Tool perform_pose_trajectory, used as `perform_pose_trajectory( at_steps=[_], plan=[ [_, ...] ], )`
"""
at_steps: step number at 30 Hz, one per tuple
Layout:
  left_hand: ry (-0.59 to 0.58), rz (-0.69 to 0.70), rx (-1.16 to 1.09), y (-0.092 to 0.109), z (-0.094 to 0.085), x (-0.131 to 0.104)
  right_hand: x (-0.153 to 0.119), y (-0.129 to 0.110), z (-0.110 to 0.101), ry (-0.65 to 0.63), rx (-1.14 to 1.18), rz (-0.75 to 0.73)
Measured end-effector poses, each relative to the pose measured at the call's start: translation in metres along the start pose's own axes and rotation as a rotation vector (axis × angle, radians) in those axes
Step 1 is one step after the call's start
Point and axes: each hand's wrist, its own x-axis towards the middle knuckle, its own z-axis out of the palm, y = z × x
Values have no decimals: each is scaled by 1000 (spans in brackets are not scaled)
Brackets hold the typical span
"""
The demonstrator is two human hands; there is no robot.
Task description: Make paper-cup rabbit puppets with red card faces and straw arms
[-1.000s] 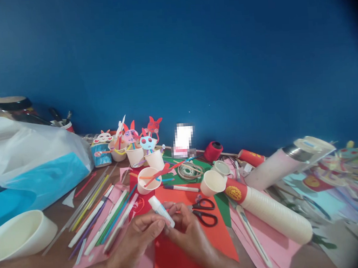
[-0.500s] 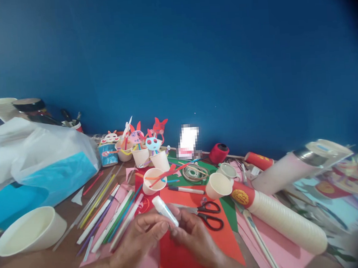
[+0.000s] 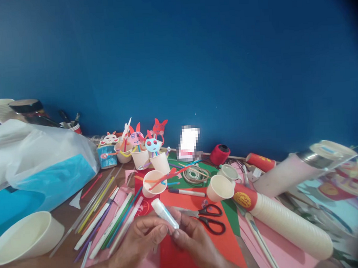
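A small white glue stick (image 3: 165, 214) with a bluish label is held tilted over the red paper (image 3: 201, 254). My left hand (image 3: 142, 235) is closed, its thumb and fingers pinching the glue stick from the left. From the other side my right hand (image 3: 195, 234) grips its lower end, thumb in front. Just behind the right hand lie black-handled scissors (image 3: 211, 219), their blades partly hidden by my fingers. A capped marker (image 3: 188, 192) rests beyond them. A white paper cup (image 3: 154, 185) with orange and red pipe cleaners across it stands past the glue stick.
Pipe cleaners and markers (image 3: 111, 219) lie at left, near a large white bowl (image 3: 27, 238) and a plastic bag (image 3: 43, 154). Cup puppets (image 3: 137, 146) stand at the back. At right are an open cup (image 3: 220, 188), a long cup stack (image 3: 290, 220) and red thread (image 3: 219, 155).
Both hands keep hold of the glue stick, which has barely shifted. The view has moved slightly.
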Motion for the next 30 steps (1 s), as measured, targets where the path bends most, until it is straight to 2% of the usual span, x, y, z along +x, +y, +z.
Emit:
perform_pose_trajectory(
  at_steps=[5, 7, 9, 13, 16, 21, 26, 30],
  plan=[
    [-68, -13, -78, -1, 4, 2, 0, 3, 2, -117, 63, 88],
    [-69, -16, -84, -1, 4, 2, -1, 4, 3, -89, 20, 65],
    [-9, -21, -35, -2, 1, 1, -2, 3, 3, -30, -54, 16],
    [67, 11, 109, 1, -6, -1, -3, -14, -9, 37, -345, -122],
    [50, 25, 246, 5, -7, -2, 1, -33, -29, 90, -783, -240],
    [-10, -28, 516, 0, -11, 0, 10, -51, -51, -62, -1296, -369],
    [-54, -28, 750, -10, -22, 5, 15, -34, -49, -63, -1505, -401],
    [-126, -23, 803, -17, -27, 6, 17, -28, -49, -72, -1427, -412]
  ],
)
